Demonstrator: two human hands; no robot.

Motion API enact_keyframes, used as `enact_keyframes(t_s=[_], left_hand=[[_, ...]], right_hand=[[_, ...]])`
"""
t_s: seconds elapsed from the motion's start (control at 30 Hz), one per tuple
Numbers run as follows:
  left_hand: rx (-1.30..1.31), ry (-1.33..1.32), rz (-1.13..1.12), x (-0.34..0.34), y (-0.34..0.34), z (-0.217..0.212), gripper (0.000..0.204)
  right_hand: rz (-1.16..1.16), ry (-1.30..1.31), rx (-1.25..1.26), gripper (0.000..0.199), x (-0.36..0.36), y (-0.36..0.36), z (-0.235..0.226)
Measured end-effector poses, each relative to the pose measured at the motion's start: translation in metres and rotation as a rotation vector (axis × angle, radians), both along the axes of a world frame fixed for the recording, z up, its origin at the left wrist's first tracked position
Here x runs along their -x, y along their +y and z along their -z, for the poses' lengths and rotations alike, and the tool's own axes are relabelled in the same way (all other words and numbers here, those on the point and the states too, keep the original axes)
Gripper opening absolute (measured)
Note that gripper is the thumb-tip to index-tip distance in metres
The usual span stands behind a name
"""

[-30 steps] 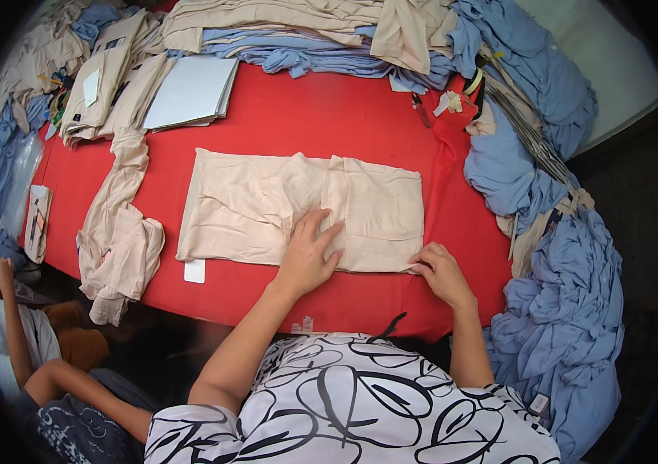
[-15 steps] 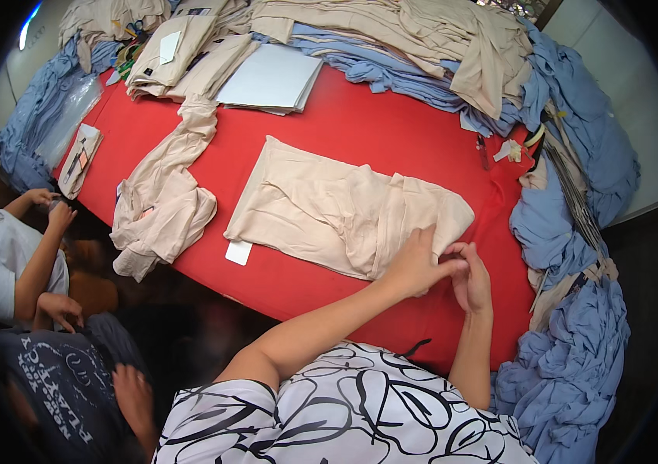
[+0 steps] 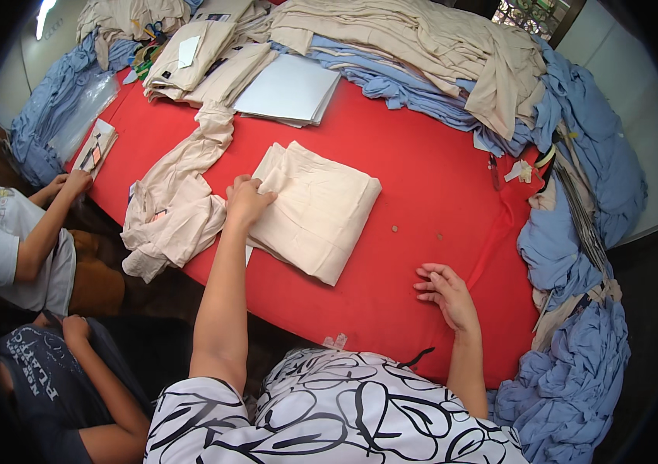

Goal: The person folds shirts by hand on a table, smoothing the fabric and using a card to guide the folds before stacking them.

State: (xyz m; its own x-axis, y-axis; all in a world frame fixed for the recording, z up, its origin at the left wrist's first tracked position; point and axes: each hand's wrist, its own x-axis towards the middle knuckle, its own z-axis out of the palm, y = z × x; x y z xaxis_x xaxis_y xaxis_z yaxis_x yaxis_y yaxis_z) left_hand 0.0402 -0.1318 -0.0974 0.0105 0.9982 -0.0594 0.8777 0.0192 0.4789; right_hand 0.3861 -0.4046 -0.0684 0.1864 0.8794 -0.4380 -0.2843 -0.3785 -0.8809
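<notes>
A beige garment (image 3: 313,209) lies folded into a thick, squarish bundle on the red-covered table (image 3: 422,185). My left hand (image 3: 247,201) is at the bundle's left edge, its fingers curled over the cloth and gripping it. Just below that wrist, a bit of white card (image 3: 248,254) sticks out from under the bundle. My right hand (image 3: 450,298) is apart from the garment, over the red cloth to the right. It holds nothing, and its fingers are loosely spread.
A crumpled beige garment (image 3: 178,205) lies left of the bundle. White sheets (image 3: 290,87), folded beige garments (image 3: 189,58) and a long beige pile (image 3: 414,39) line the back. Blue garments (image 3: 576,371) hang at the right. Two people sit at the left edge.
The garment's right part has been folded over to the left, making it shorter. My left hand went left with it; my right hand came away and opened.
</notes>
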Motion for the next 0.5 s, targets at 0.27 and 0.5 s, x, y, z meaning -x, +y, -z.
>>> enact_keyframes(t_s=[0.27,0.5], left_hand=[[0.22,-0.168,0.119,-0.037,-0.061,-0.038,0.041],[-0.019,-0.35,0.212,-0.105,-0.124,-0.006,0.026]], right_hand=[[0.017,-0.773,-0.159,0.05,-0.003,0.058,-0.002],[-0.1,-1.593,-0.033,0.063,-0.005,0.121,0.038]])
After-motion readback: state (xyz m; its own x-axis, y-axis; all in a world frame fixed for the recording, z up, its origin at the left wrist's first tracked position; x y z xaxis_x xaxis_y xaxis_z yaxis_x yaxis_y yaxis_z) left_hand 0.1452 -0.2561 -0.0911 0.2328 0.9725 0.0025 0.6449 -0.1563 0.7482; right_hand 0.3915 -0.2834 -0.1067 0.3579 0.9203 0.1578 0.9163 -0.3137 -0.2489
